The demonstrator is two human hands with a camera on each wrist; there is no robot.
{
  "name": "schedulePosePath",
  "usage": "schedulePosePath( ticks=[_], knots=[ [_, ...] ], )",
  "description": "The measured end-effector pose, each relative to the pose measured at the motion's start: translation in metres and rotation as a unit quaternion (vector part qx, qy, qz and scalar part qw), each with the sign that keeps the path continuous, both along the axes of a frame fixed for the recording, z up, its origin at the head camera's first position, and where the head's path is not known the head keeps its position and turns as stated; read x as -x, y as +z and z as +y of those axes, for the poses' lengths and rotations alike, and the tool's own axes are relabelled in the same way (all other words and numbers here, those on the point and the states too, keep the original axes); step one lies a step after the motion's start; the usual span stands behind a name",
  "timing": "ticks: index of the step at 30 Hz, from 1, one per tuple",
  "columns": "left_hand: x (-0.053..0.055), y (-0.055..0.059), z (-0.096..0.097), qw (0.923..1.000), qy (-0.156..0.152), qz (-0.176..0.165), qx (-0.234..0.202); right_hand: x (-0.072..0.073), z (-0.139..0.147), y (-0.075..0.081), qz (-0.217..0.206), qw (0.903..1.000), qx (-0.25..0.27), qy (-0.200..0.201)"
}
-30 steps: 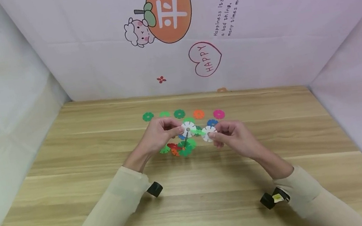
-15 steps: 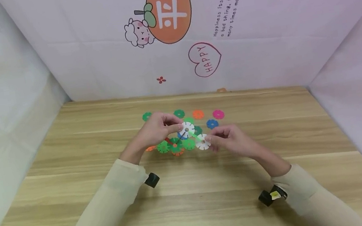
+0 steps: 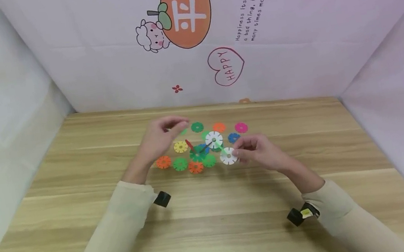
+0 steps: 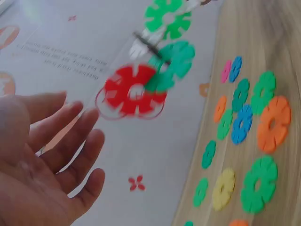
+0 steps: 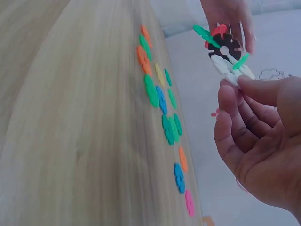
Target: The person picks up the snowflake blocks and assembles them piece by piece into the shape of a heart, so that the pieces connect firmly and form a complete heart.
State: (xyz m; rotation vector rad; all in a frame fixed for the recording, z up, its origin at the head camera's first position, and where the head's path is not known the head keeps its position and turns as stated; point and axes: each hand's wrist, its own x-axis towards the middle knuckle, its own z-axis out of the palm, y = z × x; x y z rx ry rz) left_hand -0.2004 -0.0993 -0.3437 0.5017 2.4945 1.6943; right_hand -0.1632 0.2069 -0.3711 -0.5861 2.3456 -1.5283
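Note:
My right hand pinches a white notched disc between thumb and fingers. That disc ends a chain of slotted-together snowflake discs held above the table. Along the chain come a light green disc, a second white disc, a black disc, a dark green disc and a red disc. My left hand is apart from the chain, to its left, fingers loosely bent and holding nothing. In the left wrist view the palm shows bare, with the red disc beyond the fingertips.
Loose discs lie flat on the wooden table under and behind the chain, among them an orange one, a yellow one, a blue one and a pink one. A printed white cloth wall stands behind.
My left hand has let go of the upper white disc and moved left, away from the chain. The right hand keeps its pinch on the other white disc, after shifting slightly left.

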Motion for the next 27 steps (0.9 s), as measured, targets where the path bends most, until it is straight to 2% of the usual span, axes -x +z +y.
schedulePosePath(
  ticks=[2,4,7,10,14,17,22,27],
  knots=[
    [-0.002,-0.003,-0.014,0.9992,0.031,0.003,-0.025,0.001,0.004,-0.002,-0.002,0.9998,0.004,-0.017],
    [-0.003,-0.008,-0.027,0.9982,0.036,-0.012,-0.047,0.001,0.008,-0.003,-0.003,0.9994,0.006,-0.033],
    [-0.005,-0.02,-0.041,0.9979,0.005,-0.058,-0.029,0.003,0.015,-0.004,0.002,0.9987,0.01,-0.05],
    [-0.008,-0.033,-0.045,0.9934,-0.053,-0.096,0.033,0.005,0.023,-0.006,0.001,0.998,0.011,-0.063],
    [-0.015,-0.042,-0.028,0.9807,-0.132,-0.102,0.102,0.006,0.031,-0.007,-0.005,0.9966,0.018,-0.081],
    [-0.018,-0.045,-0.007,0.9738,-0.158,-0.099,0.13,0.007,0.035,-0.006,-0.006,0.9957,0.028,-0.088],
    [-0.016,-0.053,0.025,0.9666,-0.145,-0.066,0.201,0.009,0.038,-0.006,-0.008,0.9941,0.048,-0.097],
    [-0.011,-0.049,0.048,0.9446,-0.129,-0.027,0.301,0.008,0.041,-0.007,-0.01,0.9931,0.061,-0.1]
  ],
)
